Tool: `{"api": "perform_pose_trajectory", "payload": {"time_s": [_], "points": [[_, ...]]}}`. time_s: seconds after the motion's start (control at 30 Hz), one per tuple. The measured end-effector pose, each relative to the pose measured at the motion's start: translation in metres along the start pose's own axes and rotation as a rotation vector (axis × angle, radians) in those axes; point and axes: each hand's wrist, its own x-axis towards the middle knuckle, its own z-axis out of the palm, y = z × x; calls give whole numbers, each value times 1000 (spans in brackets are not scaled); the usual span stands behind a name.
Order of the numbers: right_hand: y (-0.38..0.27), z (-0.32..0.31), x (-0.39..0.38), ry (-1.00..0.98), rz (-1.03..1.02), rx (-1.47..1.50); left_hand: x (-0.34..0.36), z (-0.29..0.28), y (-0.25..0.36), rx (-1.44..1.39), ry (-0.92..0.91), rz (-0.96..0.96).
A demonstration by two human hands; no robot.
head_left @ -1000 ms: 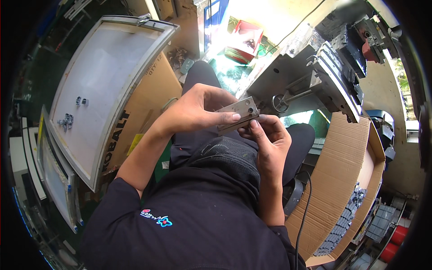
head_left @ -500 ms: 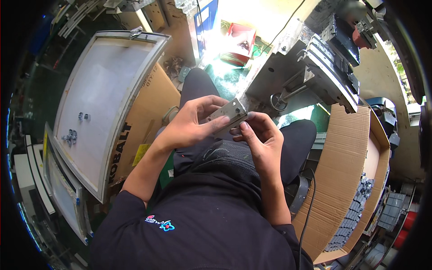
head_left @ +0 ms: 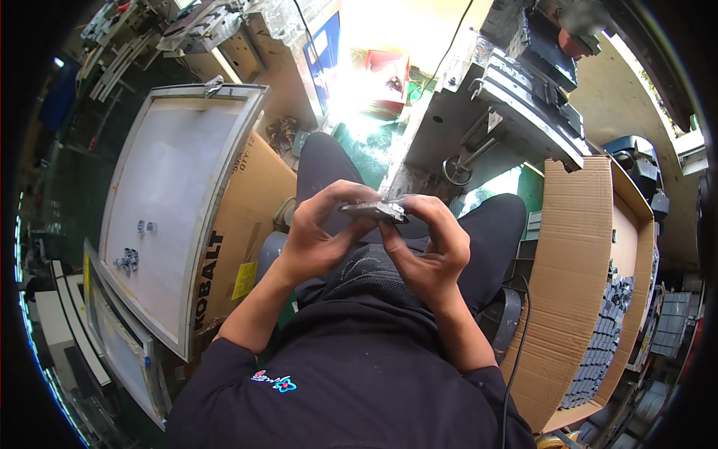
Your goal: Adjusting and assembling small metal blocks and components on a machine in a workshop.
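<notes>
A small grey metal block (head_left: 376,211) is held over my lap, its narrow edge now facing up. My left hand (head_left: 323,230) grips its left end between thumb and fingers. At the other end, my right hand (head_left: 431,243) pinches it with thumb and forefinger, the rest of the fingers curled. The block's broad face, with its drilled holes, is turned out of sight.
To my left, a white framed panel (head_left: 168,172) bearing a few small metal pieces (head_left: 127,260) leans on a cardboard box (head_left: 250,187). A machine with a handwheel (head_left: 456,170) stands ahead right. An open carton (head_left: 565,277) at right holds rows of grey metal parts (head_left: 604,337).
The metal block has been tilted from face up to edge on and lowered slightly. My right thumb and forefinger have closed on its right end. The whole view has shifted a little.
</notes>
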Motion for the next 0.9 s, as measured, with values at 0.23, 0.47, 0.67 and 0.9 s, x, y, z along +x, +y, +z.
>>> {"api": "perform_pose_trajectory", "payload": {"time_s": [0.23, 0.47, 0.67, 0.9], "points": [[-16, -9, 20, 17, -405, -197, 12, 2, 12, -227, -50, 98], [-48, -30, 56, -158, -739, -369, 21, 2, 44, -394, 60, 91], [-45, -24, 74, -223, -944, -542, 8, -4, 61, -719, 175, -402], [-26, -21, 60, -375, -1067, -586, 14, -17, 61, -516, 7, -567]]}}
